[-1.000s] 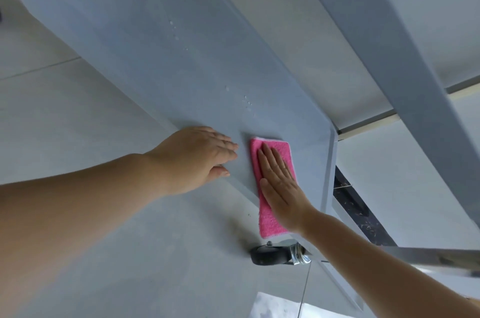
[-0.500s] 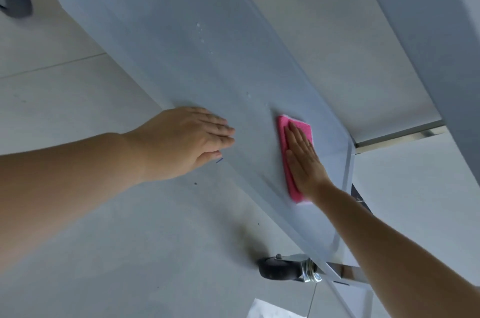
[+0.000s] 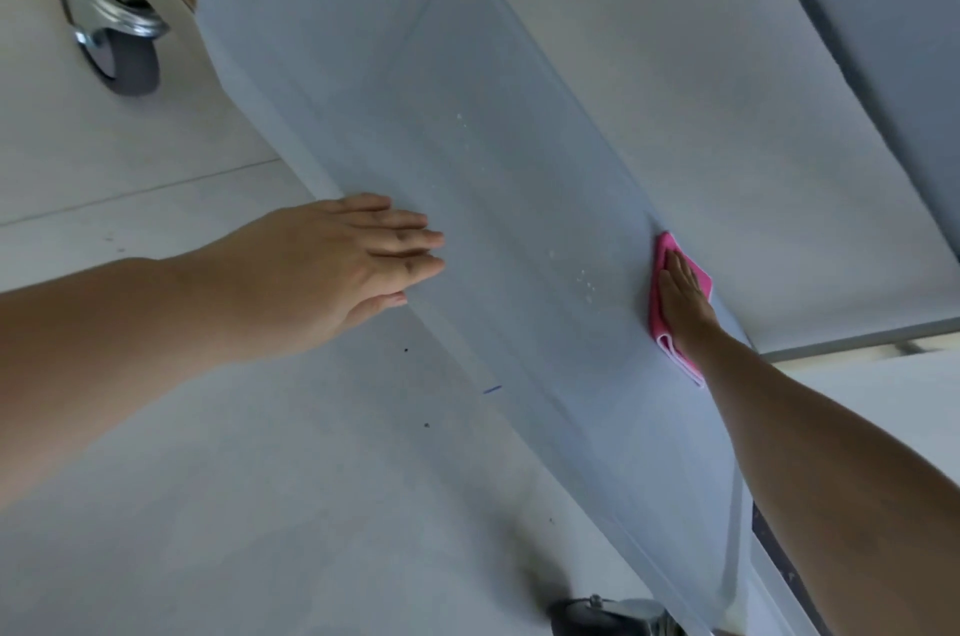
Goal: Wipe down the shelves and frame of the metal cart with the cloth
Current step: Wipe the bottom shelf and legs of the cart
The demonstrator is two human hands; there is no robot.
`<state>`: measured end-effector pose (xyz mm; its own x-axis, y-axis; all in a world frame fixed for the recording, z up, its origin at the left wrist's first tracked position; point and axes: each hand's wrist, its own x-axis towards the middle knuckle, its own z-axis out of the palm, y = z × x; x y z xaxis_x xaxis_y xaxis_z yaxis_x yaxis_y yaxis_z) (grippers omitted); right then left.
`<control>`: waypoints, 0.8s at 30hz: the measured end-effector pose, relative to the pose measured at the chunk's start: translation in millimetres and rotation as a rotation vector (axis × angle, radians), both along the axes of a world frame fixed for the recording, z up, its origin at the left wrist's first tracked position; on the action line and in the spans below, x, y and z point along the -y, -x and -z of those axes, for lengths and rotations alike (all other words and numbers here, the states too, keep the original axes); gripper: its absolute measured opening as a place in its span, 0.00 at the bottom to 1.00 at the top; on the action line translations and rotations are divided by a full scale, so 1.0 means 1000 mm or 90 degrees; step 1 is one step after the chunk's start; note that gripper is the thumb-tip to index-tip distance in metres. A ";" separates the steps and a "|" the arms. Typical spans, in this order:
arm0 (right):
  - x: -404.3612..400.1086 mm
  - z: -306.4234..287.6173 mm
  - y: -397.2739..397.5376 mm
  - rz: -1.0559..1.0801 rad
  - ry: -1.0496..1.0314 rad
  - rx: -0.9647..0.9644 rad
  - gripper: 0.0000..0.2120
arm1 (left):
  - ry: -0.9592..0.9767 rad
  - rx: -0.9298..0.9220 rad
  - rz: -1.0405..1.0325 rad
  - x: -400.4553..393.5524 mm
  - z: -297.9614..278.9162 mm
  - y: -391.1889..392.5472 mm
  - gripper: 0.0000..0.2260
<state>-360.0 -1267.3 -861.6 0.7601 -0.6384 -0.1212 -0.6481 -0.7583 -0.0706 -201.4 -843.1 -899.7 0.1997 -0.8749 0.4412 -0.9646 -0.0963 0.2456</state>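
Note:
The cart's grey bottom shelf (image 3: 441, 126) runs diagonally from upper left to lower right, low above the floor. My left hand (image 3: 343, 261) rests flat on its near rim, fingers straight. My right hand (image 3: 680, 297) presses a folded pink cloth (image 3: 675, 349) flat against the shelf's far edge. A few water droplets (image 3: 584, 279) lie on the shelf between my hands.
A chrome caster with a grey wheel (image 3: 122, 48) stands at the upper left, and another caster (image 3: 608, 617) sits at the bottom edge. The underside of an upper shelf (image 3: 883, 37) crosses the top right. The pale tiled floor (image 3: 260, 479) lies all around.
My right hand has slid the pink cloth across the shelf, from the near side to the far edge. My left hand stays on the near rim. The camera has shifted, showing more of the shelf.

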 end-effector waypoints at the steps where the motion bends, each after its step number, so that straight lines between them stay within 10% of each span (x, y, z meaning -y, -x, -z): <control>1: 0.003 0.000 -0.003 0.011 0.005 -0.003 0.23 | 0.002 -0.006 0.001 0.000 0.001 -0.001 0.22; 8: 0.019 -0.004 -0.022 -0.057 0.229 -0.304 0.36 | 0.045 -0.106 0.026 0.003 0.002 -0.004 0.16; 20: -0.062 -0.014 -0.013 -0.265 0.142 -0.180 0.37 | 0.014 -0.116 0.053 0.001 0.001 -0.006 0.17; 24: -0.111 -0.006 -0.007 -0.232 0.075 -0.064 0.23 | -0.038 -0.105 0.078 -0.002 -0.003 -0.009 0.18</control>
